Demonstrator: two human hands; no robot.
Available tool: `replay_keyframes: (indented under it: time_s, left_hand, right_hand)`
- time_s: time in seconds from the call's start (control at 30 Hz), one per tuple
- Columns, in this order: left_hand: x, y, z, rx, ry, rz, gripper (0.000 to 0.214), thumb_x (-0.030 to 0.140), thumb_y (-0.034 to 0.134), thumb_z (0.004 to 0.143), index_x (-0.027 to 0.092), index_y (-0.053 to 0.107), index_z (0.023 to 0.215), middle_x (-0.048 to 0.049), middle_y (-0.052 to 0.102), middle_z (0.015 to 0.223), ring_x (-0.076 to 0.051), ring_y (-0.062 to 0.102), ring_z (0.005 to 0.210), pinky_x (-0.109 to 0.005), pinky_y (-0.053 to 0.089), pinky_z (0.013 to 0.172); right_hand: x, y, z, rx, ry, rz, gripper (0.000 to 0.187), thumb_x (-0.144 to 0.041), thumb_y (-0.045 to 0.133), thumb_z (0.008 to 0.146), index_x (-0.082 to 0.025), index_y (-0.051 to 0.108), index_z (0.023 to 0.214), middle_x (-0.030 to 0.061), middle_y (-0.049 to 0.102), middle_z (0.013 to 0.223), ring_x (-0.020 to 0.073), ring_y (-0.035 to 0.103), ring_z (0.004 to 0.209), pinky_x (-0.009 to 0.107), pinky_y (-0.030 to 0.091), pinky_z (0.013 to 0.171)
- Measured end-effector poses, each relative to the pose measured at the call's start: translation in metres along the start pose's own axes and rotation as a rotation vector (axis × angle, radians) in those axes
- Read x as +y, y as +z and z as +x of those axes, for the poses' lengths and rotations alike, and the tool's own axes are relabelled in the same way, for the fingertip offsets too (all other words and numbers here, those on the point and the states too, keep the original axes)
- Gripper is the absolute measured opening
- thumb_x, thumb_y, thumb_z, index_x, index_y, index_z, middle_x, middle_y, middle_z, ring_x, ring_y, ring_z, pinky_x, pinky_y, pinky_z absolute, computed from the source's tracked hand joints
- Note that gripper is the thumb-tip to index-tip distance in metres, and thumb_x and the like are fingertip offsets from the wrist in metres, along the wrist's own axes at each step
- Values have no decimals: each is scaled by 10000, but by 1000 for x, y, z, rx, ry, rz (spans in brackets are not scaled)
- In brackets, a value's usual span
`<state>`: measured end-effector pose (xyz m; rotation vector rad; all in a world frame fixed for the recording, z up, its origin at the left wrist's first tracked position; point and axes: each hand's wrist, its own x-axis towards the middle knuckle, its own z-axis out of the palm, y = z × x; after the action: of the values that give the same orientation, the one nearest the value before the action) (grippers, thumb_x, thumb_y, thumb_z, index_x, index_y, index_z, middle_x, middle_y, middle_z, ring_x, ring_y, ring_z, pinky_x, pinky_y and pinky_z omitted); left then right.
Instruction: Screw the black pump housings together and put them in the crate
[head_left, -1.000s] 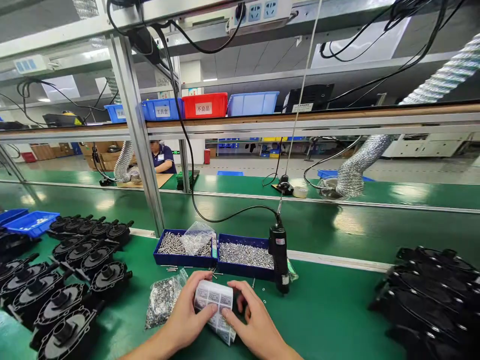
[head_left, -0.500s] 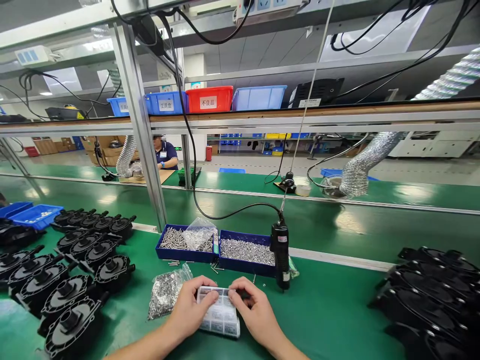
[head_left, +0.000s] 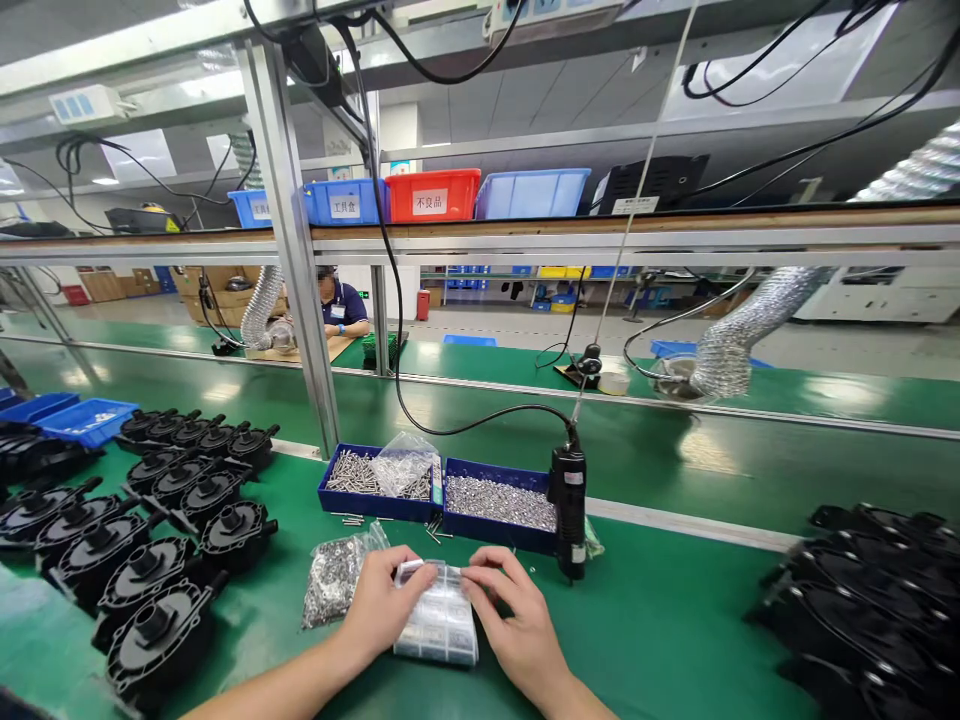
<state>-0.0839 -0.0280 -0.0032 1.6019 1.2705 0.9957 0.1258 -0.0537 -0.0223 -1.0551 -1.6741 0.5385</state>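
A shiny, silvery sheet marked in a grid, like a sheet of labels (head_left: 439, 632), is held in front of me above the green bench. My left hand (head_left: 384, 608) pinches its upper left corner between thumb and fingers. At the upper right edge, the thumb and fingertips of my right hand (head_left: 516, 622) are closed on the same sheet. Its top edge is bent over, showing a pale strip. Beside my left hand lies a clear bag of small metal parts (head_left: 334, 575). An electric screwdriver (head_left: 570, 510) hangs upright beyond my right hand.
Behind my hands stand a blue bin of screws (head_left: 352, 508) and a blue bin of small metal nuts (head_left: 499, 530). Black round housings (head_left: 161, 640) fill the left side; more black parts (head_left: 862, 600) are stacked at right. Across the bench sits a person (head_left: 345, 305).
The sheet's top edge has been bent up under my fingers, and its lower part is curved differently. Both hands keep their hold. The whole view has shifted slightly.
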Motion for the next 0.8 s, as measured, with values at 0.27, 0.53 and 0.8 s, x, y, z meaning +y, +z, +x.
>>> replay_keyframes:
  time_s: [0.27, 0.53, 0.8]
  left_hand:
    - [2, 7, -4, -115, 19, -219, 391, 533, 688, 860, 151, 710, 940, -21, 656, 773, -162, 552, 700, -251, 397, 645]
    - [1, 6, -5, -22, 46, -171, 519, 620, 601, 915, 169, 550, 664, 35, 440, 598, -114, 397, 593, -237, 279, 557]
    - [-10, 1, -11, -46, 235, 112, 575, 605, 557, 944, 173, 598, 566, 23, 463, 525, -110, 432, 528, -222, 331, 530]
  right_hand:
    - [2, 3, -1, 19, -31, -17, 350, -239, 599, 1007, -274, 571, 1353, 67, 712, 1029, 251, 680, 1010, 416, 538, 940]
    - [4, 4, -5, 77, -180, -67, 300, -177, 627, 973, -265, 592, 1257, 65, 752, 961, 270, 716, 1000, 446, 583, 910]
    - [-18, 12, 0, 144, -99, 203, 537, -131, 630, 924, -287, 483, 1417, 131, 512, 1483, 256, 635, 1220, 353, 655, 860]
